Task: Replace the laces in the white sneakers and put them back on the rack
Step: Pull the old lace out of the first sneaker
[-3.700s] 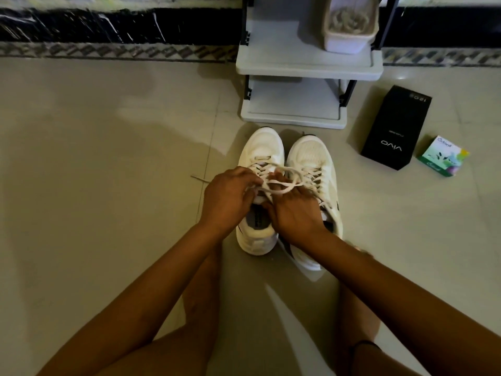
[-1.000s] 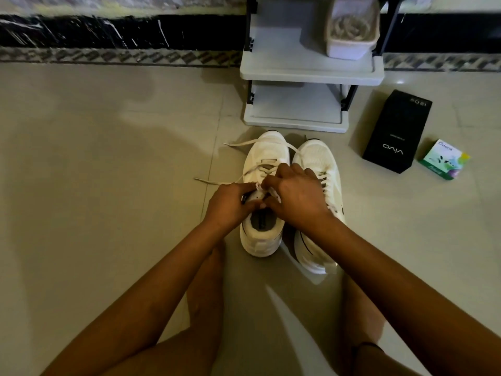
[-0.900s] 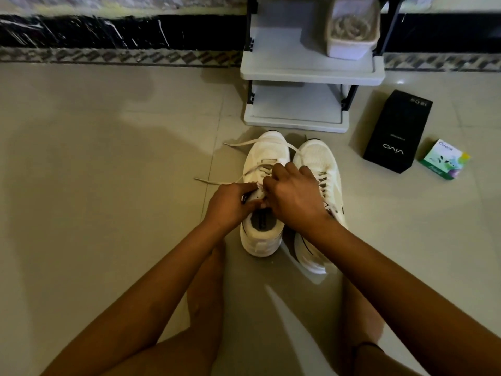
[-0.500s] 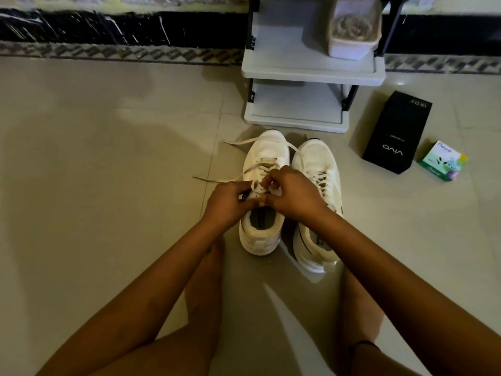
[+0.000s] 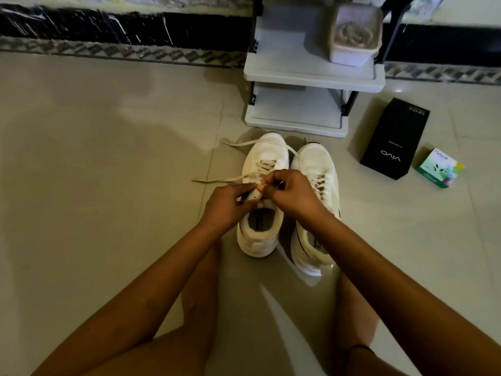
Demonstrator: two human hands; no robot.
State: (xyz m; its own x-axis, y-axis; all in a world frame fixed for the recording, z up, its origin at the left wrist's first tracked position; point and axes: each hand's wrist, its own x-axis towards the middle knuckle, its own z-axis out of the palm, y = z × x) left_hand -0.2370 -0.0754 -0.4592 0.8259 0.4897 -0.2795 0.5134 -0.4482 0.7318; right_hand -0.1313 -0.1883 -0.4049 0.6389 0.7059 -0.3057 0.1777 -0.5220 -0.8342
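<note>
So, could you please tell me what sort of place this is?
Most likely a home hallway or entry: a tiled floor, a small white shoe rack, and white sneakers standing just in front of it.

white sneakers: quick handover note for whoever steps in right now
Left hand grips the tongue end of the left white mesh sneaker; right hand pinches its flat white lace at the top eyelets.
Both sneakers stand on the beige tiled floor before the white plastic rack.
Done: lace crossed through the lower eyelets; right white sneaker shows lace crossings.
To do: finish the top, tie the two loose ends, then rack both.
</note>
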